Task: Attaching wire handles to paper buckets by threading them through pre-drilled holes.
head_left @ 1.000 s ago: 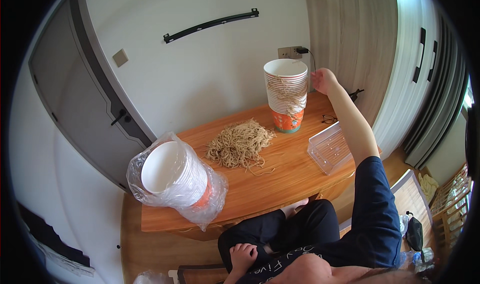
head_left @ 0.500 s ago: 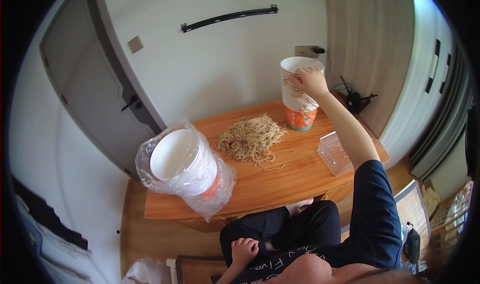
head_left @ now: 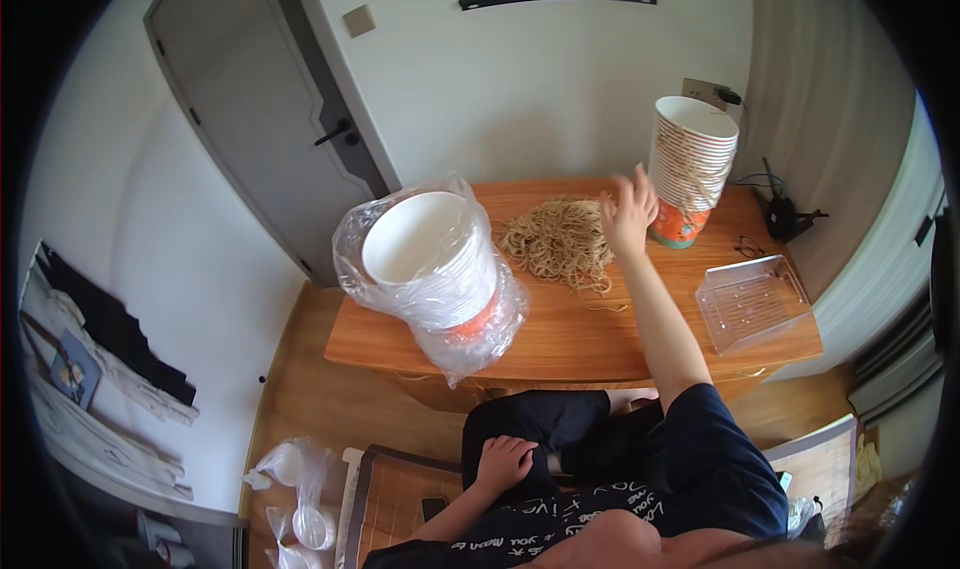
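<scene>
My right hand (head_left: 630,214) is reached out over the table, empty, its fingers apart and slightly blurred. It hovers between a tangled heap of tan strings (head_left: 560,244) and a tall stack of white paper tubs (head_left: 690,154). Tan strands drape down the stack's rims, and its lowest tub shows an orange pattern. A second stack of white tubs (head_left: 430,259), wrapped in clear plastic, stands at the table's left. My left hand (head_left: 507,461) lies flat on my leg and holds nothing.
The wooden table (head_left: 580,349) carries a clear plastic tray (head_left: 755,304) at its right. A black device with antennas (head_left: 785,214) sits behind it by the wall. Plastic-wrapped items (head_left: 305,489) lie on the floor at left. A grey door (head_left: 260,99) stands beyond.
My right hand has left the rim of the standing tub stack and moved left and down toward the string heap. The whole view has shifted. My left hand stays on my leg.
</scene>
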`<action>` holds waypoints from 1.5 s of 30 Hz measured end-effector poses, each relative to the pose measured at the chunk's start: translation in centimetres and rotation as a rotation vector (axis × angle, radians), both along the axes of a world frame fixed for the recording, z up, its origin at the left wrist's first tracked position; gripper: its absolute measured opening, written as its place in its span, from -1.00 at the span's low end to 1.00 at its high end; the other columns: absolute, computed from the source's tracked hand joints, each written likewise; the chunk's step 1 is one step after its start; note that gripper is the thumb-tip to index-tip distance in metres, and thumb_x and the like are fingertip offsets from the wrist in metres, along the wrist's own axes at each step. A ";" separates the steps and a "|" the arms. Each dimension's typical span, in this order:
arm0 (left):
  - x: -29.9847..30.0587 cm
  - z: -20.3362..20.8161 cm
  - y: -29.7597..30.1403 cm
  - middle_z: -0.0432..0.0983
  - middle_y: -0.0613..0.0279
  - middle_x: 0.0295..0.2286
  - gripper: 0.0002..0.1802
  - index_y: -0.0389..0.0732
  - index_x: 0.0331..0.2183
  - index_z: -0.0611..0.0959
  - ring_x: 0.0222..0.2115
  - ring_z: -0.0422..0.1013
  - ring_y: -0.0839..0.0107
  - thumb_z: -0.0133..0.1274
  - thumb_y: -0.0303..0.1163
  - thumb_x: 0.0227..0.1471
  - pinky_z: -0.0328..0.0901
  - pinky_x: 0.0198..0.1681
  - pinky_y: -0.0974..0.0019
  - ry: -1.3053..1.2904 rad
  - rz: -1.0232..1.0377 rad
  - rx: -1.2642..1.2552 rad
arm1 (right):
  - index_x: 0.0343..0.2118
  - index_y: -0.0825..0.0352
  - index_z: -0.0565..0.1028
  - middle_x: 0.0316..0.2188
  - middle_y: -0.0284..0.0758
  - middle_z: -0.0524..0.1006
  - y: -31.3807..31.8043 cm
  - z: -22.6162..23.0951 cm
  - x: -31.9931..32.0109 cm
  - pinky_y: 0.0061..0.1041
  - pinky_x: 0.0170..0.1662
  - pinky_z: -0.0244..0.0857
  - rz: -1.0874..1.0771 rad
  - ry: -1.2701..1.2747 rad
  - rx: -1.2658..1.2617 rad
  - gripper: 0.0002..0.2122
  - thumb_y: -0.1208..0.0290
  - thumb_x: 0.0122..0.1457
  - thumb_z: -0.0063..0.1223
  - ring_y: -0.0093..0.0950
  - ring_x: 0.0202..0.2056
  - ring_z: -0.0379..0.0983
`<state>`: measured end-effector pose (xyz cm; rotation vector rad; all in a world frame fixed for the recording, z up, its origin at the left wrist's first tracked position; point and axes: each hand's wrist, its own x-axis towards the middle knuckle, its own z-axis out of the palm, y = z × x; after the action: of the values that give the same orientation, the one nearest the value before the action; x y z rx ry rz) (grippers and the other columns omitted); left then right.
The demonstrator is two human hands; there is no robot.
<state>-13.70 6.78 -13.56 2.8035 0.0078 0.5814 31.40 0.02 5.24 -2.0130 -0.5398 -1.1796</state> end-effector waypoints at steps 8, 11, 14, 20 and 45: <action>0.7 7.4 6.4 0.56 0.05 -0.26 -0.60 -0.15 -0.04 0.58 -0.21 0.50 0.06 0.15 -0.43 0.02 0.41 -0.16 0.09 -0.099 0.101 -0.279 | -0.27 0.12 0.64 0.10 -0.29 0.45 -1.4 -5.6 -1.0 -0.04 0.20 0.00 0.220 0.166 -0.092 -0.84 0.23 0.12 0.22 -0.16 0.18 0.21; 0.3 16.8 10.0 0.54 0.06 -0.34 -0.66 -0.18 -0.12 0.61 -0.29 0.47 0.10 0.17 -0.53 0.00 0.40 -0.23 0.12 -0.504 0.356 -0.096 | -0.32 0.12 0.65 0.08 -0.36 0.47 -0.9 -4.2 -2.3 -0.04 0.21 -0.01 0.264 0.165 -0.123 -0.87 0.26 0.09 0.27 -0.16 0.18 0.19; 1.9 24.8 14.1 0.51 0.16 -0.34 -0.79 -0.18 -0.28 0.70 -0.24 0.44 0.20 0.16 -0.61 -0.02 0.35 -0.16 0.19 -0.736 0.391 -0.022 | -0.34 0.13 0.66 0.06 -0.41 0.48 -0.6 -4.4 -2.4 -0.05 0.21 -0.01 0.296 0.221 -0.179 -0.89 0.30 0.07 0.28 -0.16 0.18 0.19; 8.0 34.7 17.5 0.59 0.30 -0.22 -0.89 -0.16 -0.33 0.74 -0.14 0.41 0.22 0.20 -0.47 0.01 0.30 -0.04 0.17 -0.490 0.172 0.243 | -0.36 0.17 0.64 -0.08 -0.46 0.55 -0.9 -5.5 -0.6 -0.11 0.11 0.08 0.302 0.183 -0.101 -0.91 0.37 0.05 0.29 -0.26 0.08 0.29; 8.6 39.1 14.4 0.55 0.27 -0.55 -0.92 -0.02 -0.45 0.78 -0.35 0.47 0.37 0.26 -0.32 -0.10 0.02 0.27 0.06 0.147 0.160 0.329 | -0.32 0.15 0.53 -0.30 -0.43 0.52 -0.9 -6.6 0.0 -0.21 -0.01 0.15 0.263 0.216 0.143 -0.93 0.35 0.18 0.19 -0.28 -0.11 0.36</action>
<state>-5.05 21.16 25.57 3.1828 0.1840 0.4440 31.42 -0.90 -1.35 -1.8535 -0.5737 -0.8089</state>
